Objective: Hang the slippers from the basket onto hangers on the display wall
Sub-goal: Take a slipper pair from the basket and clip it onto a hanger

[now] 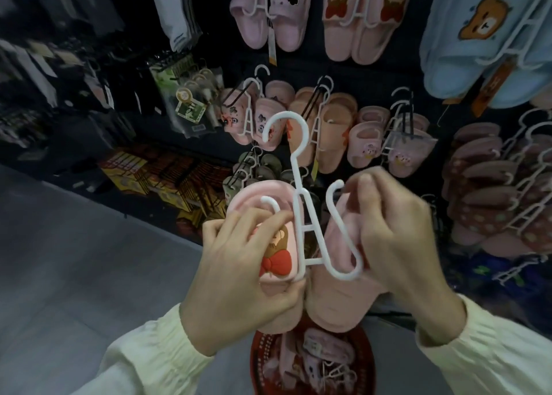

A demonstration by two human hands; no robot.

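A person's two hands hold one white plastic slipper hanger [295,167] and two pink slippers at the centre of the frame, in front of a dark display wall [376,75]. The left hand [239,260] has a narrow grip. Its fingers curl over the strap of the bear slipper [248,199], its thumb is underneath, and a fingertip touches the hanger's left side hook. The right hand [397,236] also has a narrow grip. Its thumb and fingers close on the upper end of the second pink slipper [337,299], just beside the tip of the hanger's right side hook. The hanger stands nearly upright, with its top hook toward the top of the frame and its two side hooks curling upward. Both slippers lie with their long axes running up and down the frame, heel ends up and toes down. The bear slipper's strap, with a bear and a red bow, faces the camera. The second slipper is largely hidden by the hand. One red basket [257,358] sits at bottom centre, below the hands, holding more slippers and white hangers, too blurred to count. Three hung pairs line the top of the frame: lilac [263,21], pink with bears [367,36] and light blue [466,63].
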